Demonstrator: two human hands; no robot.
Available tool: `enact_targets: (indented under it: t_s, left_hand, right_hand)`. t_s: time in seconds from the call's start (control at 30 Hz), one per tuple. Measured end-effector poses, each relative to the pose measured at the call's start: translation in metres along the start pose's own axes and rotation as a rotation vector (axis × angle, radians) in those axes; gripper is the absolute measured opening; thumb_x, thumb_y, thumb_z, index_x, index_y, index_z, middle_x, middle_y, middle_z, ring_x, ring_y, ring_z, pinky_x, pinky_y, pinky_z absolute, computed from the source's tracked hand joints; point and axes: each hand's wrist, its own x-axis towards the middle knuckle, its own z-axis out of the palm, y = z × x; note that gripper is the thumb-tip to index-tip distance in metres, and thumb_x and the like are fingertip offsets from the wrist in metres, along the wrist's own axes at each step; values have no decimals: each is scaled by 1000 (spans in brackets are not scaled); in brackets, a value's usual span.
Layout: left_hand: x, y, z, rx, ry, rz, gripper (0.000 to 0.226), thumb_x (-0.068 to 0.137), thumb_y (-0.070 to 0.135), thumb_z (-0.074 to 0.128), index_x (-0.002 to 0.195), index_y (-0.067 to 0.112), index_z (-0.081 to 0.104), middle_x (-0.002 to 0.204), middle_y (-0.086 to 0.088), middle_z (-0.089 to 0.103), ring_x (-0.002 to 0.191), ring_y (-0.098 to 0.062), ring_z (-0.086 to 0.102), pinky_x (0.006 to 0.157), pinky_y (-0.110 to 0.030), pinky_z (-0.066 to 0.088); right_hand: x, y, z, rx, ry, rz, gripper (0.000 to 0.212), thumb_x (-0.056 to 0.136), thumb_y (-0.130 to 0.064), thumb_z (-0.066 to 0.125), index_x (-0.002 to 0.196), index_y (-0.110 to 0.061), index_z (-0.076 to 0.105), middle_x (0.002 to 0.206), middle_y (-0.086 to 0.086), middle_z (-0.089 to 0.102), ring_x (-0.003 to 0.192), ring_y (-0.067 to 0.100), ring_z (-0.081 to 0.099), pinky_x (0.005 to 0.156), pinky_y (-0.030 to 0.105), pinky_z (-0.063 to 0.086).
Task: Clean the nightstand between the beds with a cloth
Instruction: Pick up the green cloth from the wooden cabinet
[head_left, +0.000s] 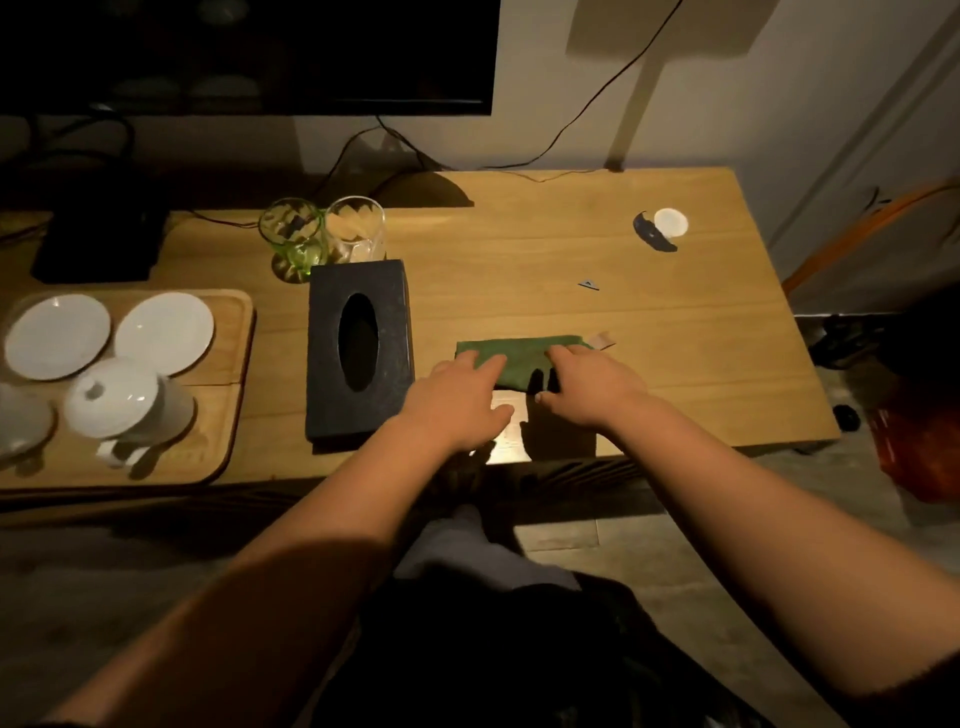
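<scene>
A folded green cloth (522, 358) lies flat on the wooden table top (649, 322), near its front edge. My left hand (457, 400) rests on the cloth's left end with its fingers laid straight over it. My right hand (587, 384) lies on the cloth's right part, fingers spread flat and thumb pointing left. A small pale tag (602, 340) sticks out at the cloth's far right corner. The near edge of the cloth is hidden under both hands.
A black tissue box (358, 353) stands just left of my left hand. Two glasses (322, 234) sit behind it. A wooden tray (228, 374) holds white saucers and cups at the left. A white cap (670, 222), a dark scrap (649, 234) and a TV (249, 52) are farther back.
</scene>
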Motion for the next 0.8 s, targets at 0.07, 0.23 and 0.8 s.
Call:
enact_targets:
  t_s: [0.07, 0.23, 0.8]
  left_hand:
    - [26, -4, 0, 5, -31, 25, 69, 89, 52, 48, 149, 27, 23, 151, -11, 30, 133, -35, 36, 100, -49, 42]
    - [73, -9, 8, 14, -57, 106, 56, 91, 40, 48, 143, 22, 39, 149, -14, 33, 136, -34, 30, 106, -48, 37]
    - [128, -21, 14, -137, -313, -62, 20, 90, 41, 59, 100, 24, 55, 107, -4, 60, 97, -23, 54, 82, -35, 43]
  right_hand:
    - [20, 5, 1, 38, -1, 21, 54, 87, -43, 58, 131, -15, 43, 131, 11, 50, 120, 34, 48, 91, 49, 49]
    - [56, 25, 11, 64, -30, 129, 60, 89, -43, 56, 140, -18, 34, 145, 13, 35, 134, 43, 28, 101, 53, 40]
    - [87, 54, 28, 494, -16, 146, 20, 78, -30, 73, 91, -20, 62, 83, 0, 65, 84, 24, 61, 59, 26, 39]
